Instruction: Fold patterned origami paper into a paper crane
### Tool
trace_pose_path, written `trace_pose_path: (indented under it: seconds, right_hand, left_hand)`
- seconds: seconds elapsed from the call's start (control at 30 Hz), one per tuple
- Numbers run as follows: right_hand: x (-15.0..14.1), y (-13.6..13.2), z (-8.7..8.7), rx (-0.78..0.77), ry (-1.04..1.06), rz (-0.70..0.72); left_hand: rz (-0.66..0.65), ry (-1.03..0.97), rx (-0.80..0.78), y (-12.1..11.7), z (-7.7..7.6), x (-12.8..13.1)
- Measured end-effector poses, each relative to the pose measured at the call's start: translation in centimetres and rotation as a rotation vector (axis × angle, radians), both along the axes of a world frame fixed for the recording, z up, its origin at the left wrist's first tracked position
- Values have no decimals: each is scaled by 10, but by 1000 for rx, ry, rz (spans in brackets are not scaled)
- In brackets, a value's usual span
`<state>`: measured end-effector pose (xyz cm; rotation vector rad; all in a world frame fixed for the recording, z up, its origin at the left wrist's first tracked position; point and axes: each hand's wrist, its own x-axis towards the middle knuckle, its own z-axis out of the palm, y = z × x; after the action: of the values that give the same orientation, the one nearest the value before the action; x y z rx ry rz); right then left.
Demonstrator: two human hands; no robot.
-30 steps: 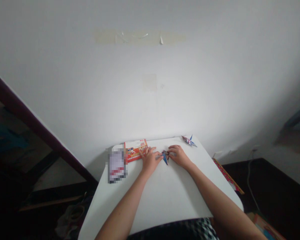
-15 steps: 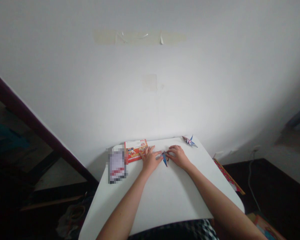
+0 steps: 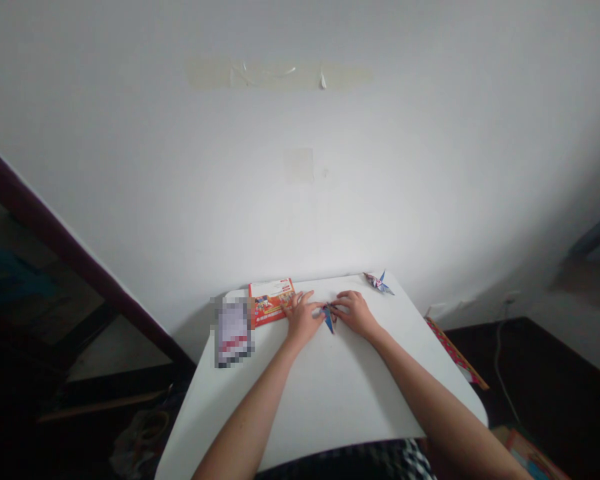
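Note:
Between my two hands, on the white table (image 3: 340,393), is a small piece of folded paper (image 3: 329,321) with a blue face and a pointed end toward me. My left hand (image 3: 304,316) grips its left side with thumb and forefinger, its other fingers spread near the red booklet. From the right, my right hand (image 3: 354,312) pinches the upper part of the paper, fingers bent. The fingertips hide the top of the fold. A finished-looking folded paper figure (image 3: 379,283) with pointed tips, perhaps a crane, lies beyond my right hand.
A red and white booklet (image 3: 271,308) lies at the table's back left. Beside it is a blurred-out, phone-like object (image 3: 234,332). The wall (image 3: 300,227) rises behind the table. A cable (image 3: 500,353) hangs at the right, and a bag (image 3: 140,440) sits on the floor at left.
My left hand has shifted slightly at the paper, and its spread fingers have moved a little right. Both hands stay on the folded paper. The other things lie as before.

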<state>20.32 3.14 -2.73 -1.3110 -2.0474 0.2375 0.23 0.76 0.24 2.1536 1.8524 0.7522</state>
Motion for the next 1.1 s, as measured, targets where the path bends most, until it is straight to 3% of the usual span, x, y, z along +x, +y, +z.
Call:
trace_pose_path:
  seconds: [0.6,1.1]
  right_hand:
    - [-1,-2,6,-46,95,0]
    - [-15,-9,12,-18,-66,-123]
  left_hand:
    - [4,-54,73,0,-4,1]
    - [-9,-25,60,1,-5,-1]
